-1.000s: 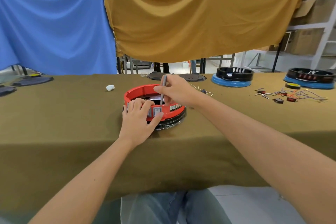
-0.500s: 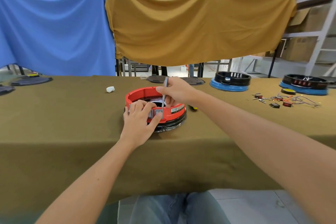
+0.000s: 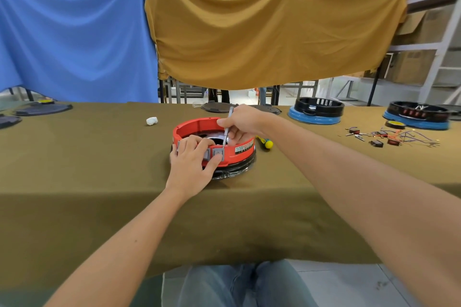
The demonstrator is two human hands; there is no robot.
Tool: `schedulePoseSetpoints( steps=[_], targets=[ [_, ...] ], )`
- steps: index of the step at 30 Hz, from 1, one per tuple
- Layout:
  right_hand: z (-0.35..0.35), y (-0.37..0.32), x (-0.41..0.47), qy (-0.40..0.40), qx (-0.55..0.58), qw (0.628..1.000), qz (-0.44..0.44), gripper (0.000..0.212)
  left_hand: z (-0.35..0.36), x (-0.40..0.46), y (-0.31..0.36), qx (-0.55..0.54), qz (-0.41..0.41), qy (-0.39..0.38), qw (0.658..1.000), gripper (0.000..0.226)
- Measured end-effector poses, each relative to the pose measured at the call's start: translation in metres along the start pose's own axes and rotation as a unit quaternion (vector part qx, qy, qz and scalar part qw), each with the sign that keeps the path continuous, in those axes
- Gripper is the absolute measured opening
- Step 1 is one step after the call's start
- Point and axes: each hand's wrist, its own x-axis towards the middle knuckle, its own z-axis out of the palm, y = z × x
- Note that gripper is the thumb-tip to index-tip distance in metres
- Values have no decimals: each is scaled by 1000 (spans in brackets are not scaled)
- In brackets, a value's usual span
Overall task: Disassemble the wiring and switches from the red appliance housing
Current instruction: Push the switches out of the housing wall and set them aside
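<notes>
The round red appliance housing (image 3: 197,125) sits on a black base at the middle of the olive-covered table. Two grey switches (image 3: 217,152) are set in its near wall. My left hand (image 3: 192,164) grips that near wall, fingers over the rim and thumb pressed just below the right switch. My right hand (image 3: 240,122) hovers over the housing and holds a thin grey metal tool (image 3: 227,127) upright like a pen. Its tip points down inside the rim right behind the switches. The inside wiring is hidden by my hands.
A yellow-handled screwdriver (image 3: 265,142) lies just right of the housing. Loose switches and wires (image 3: 389,136) are piled at the right. Two blue-based black housings (image 3: 315,110) (image 3: 416,114) stand at the back right, dark lids (image 3: 42,108) at the back left, a white lump (image 3: 151,121) behind.
Both hands stay on the housing with the tool held the same way. The view has shifted slightly, and the yellow-handled screwdriver beside the housing has come into sight.
</notes>
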Motion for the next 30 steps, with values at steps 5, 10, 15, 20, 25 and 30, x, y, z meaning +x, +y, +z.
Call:
schedulePoseSetpoints(
  steps=[5, 10, 15, 20, 25, 30],
  targets=[
    [8, 1, -1, 29, 0, 998, -47, 28, 0, 0, -1, 2, -1, 1, 1000, 27],
    [15, 12, -7, 89, 35, 990, -104, 22, 1, 1, -1, 1, 3, 3, 1000, 29],
    [18, 11, -11, 99, 3, 986, -133, 21, 0, 1, 0, -8, 0, -4, 1000, 39],
    [15, 4, -7, 65, -15, 991, -116, 22, 0, 1, 0, -10, 0, -5, 1000, 38],
    [10, -4, 4, 31, -33, 998, -40, 29, -1, 0, 1, -3, 1, -9, 1000, 40],
    [7, -3, 9, 18, -25, 999, 10, 33, -1, 1, 2, -8, -2, -7, 1000, 40]
  ],
)
